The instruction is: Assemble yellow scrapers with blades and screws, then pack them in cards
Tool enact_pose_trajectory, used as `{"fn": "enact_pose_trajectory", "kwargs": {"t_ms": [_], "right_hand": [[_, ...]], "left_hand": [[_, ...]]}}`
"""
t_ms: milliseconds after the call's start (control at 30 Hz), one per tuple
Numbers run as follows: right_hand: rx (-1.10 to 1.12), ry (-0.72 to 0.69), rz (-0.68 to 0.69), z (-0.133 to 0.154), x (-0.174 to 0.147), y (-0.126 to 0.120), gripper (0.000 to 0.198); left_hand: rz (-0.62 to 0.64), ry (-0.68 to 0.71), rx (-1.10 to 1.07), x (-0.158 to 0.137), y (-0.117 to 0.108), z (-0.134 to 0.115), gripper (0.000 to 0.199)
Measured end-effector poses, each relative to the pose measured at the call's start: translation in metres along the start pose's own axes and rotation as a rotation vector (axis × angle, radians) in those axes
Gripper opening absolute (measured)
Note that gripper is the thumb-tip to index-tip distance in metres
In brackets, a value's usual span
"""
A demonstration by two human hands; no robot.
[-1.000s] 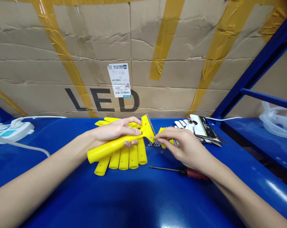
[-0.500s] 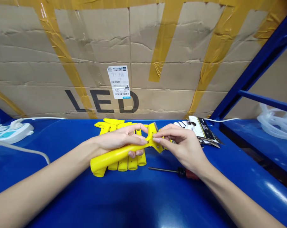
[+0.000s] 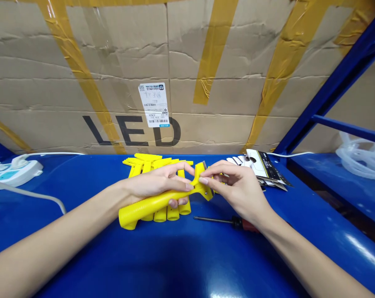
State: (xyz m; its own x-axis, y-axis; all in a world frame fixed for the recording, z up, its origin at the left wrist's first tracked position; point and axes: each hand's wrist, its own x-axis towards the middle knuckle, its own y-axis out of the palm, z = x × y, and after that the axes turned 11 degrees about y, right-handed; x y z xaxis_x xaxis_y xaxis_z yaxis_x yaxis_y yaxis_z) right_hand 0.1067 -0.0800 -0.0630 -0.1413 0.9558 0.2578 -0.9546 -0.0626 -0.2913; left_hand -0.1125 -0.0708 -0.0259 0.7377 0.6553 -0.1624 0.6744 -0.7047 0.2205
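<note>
A yellow plastic scraper (image 3: 147, 204) with a thick round handle and a wide flared head is held up over the blue surface. My left hand (image 3: 155, 180) is closed around its neck, thumb on top and fingers curled underneath. At the head, my right hand (image 3: 237, 182) pinches thumb and index finger together against the upper face; whatever is between the fingertips is too small to make out. A small screw (image 3: 206, 193) shows in the head near the lower corner, and a thin metal blade edge lies along the far side. Below my right hand lies a screwdriver (image 3: 217, 219).
Several more yellow scraper handles (image 3: 172, 214) lie in a row behind my left hand. Black and white packaging cards (image 3: 262, 167) are stacked at right. A power strip (image 3: 18, 174) sits far left. A big cardboard box (image 3: 187, 62) stands behind; a blue frame post (image 3: 327, 82) rises at right.
Almost nothing differs: the view has shifted slightly, and both hands stay at the scraper head with the right fingertips still pressed against it.
</note>
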Motion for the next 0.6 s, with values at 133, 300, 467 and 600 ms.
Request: {"fn": "enact_pose_trajectory", "kwargs": {"t_ms": [133, 300, 467, 600], "right_hand": [[0.104, 0.135, 0.020, -0.0023, 0.0036, -0.0040, 0.026], [0.195, 0.165, 0.050, -0.0028, 0.0062, -0.0069, 0.037], [0.155, 0.086, 0.060, -0.0003, 0.0039, -0.0052, 0.032], [0.035, 0.000, 0.046, -0.0004, 0.0032, -0.0046, 0.023]], "left_hand": [[0.011, 0.018, 0.014, 0.0001, -0.0015, 0.0007, 0.030], [0.021, 0.031, 0.007, -0.0027, -0.0027, -0.0011, 0.026], [0.028, 0.008, 0.001, -0.0023, -0.0009, 0.0000, 0.027], [0.029, -0.005, 0.017, -0.0007, 0.0004, 0.0019, 0.024]]}}
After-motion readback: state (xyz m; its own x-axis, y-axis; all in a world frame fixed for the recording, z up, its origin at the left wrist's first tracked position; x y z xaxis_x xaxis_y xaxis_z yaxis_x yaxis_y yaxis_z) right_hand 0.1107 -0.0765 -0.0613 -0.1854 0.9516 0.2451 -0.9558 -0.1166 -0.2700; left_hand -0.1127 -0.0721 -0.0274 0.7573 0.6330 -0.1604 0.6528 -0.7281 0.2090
